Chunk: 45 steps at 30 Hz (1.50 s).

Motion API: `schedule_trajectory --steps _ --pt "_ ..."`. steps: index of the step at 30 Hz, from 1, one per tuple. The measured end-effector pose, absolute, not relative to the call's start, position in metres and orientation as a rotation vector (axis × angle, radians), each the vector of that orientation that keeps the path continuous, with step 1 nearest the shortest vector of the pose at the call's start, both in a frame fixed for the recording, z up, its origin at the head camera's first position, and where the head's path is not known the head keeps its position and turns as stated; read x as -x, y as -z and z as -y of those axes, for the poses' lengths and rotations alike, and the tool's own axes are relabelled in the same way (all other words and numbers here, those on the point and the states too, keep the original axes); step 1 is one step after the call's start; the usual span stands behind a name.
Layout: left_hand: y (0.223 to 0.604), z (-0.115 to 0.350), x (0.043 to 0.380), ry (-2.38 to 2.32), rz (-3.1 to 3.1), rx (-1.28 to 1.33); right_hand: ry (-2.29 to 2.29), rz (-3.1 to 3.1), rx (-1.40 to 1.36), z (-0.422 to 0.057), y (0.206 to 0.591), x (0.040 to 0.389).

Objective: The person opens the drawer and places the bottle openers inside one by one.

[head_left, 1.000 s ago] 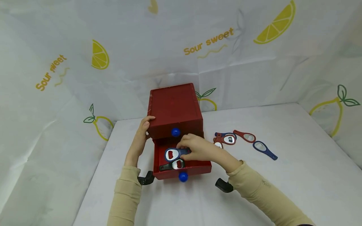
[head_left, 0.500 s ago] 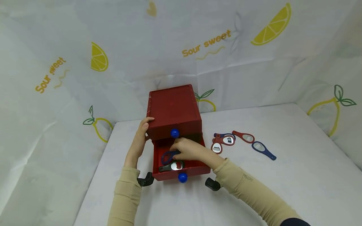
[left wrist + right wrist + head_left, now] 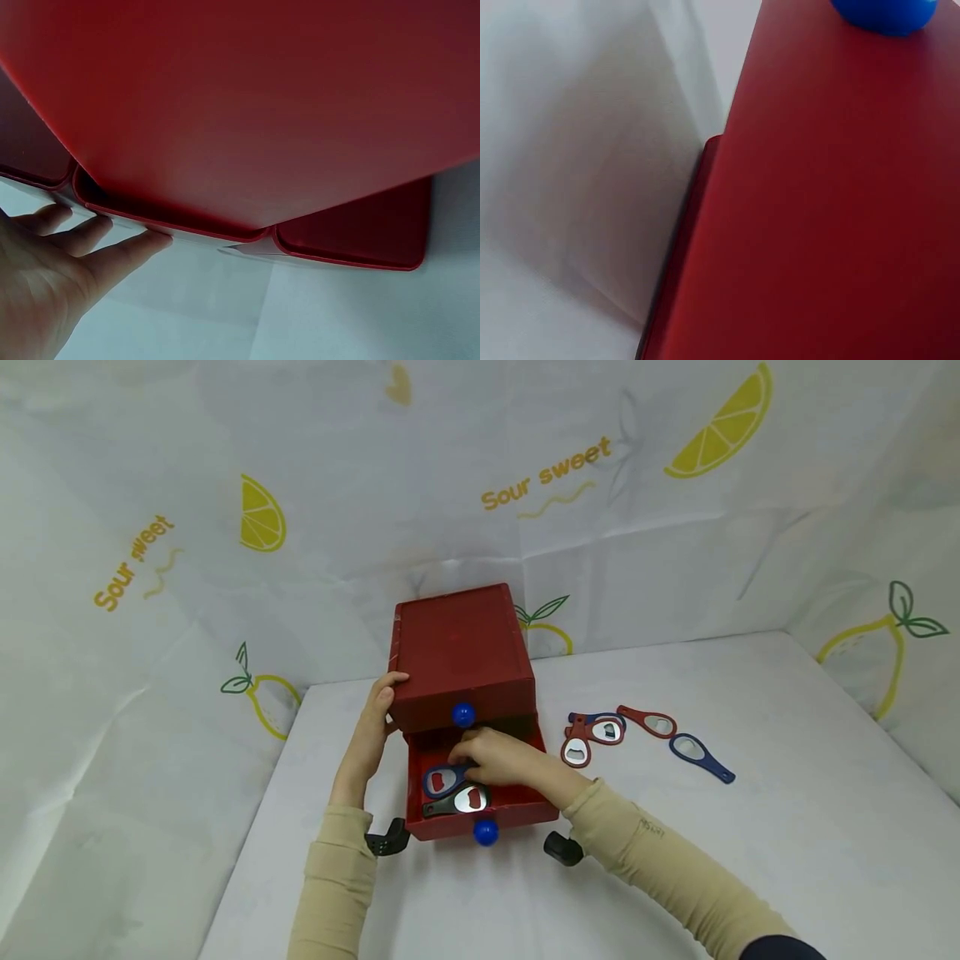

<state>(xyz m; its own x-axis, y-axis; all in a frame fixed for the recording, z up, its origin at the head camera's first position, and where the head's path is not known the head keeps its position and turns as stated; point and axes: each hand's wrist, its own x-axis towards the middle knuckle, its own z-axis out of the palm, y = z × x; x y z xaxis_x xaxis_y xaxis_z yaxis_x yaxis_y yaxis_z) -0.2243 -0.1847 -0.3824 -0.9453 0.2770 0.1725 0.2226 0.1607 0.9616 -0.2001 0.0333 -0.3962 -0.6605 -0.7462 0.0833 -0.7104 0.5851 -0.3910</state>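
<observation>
A small red drawer cabinet [image 3: 461, 643] has its lower drawer [image 3: 521, 812] pulled out. My right hand [image 3: 504, 758] reaches into that drawer and pinches the handle of a blue bottle opener [image 3: 438, 782], its handle end covered by the fingers. In front of it in the drawer lies a black bottle opener [image 3: 457, 800] with a bright metal head. My left hand [image 3: 369, 727] rests against the cabinet's left front corner; in the left wrist view its fingers [image 3: 131, 251] lie straight along the red side. The right wrist view shows a red drawer front [image 3: 810, 195], no hand.
On the white table [image 3: 637, 860], right of the cabinet, lie several more openers, among them a red opener [image 3: 649, 721] and a blue opener [image 3: 702, 757]. Blue knobs, such as the lower knob [image 3: 485, 832], stick out in front. A lemon-print cloth [image 3: 337, 485] hangs behind.
The right hand has moved slightly left and deeper into the drawer with the blue bottle opener, which now lies beside the black one. The left hand has stayed at the cabinet corner.
</observation>
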Motion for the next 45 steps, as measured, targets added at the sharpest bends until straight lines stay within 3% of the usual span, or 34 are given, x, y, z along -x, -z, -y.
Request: schedule_trajectory --steps 12,31,45 --pt "0.361 0.177 0.208 -1.900 -2.369 -0.496 0.665 -2.692 1.245 -0.036 0.393 0.196" --pt "0.386 0.186 0.228 -1.952 -2.358 -0.515 1.095 -2.643 1.246 -0.090 0.374 0.174" --pt "0.387 0.187 0.230 -1.934 -2.370 -0.515 1.728 -2.535 0.899 -0.158 0.401 0.191"
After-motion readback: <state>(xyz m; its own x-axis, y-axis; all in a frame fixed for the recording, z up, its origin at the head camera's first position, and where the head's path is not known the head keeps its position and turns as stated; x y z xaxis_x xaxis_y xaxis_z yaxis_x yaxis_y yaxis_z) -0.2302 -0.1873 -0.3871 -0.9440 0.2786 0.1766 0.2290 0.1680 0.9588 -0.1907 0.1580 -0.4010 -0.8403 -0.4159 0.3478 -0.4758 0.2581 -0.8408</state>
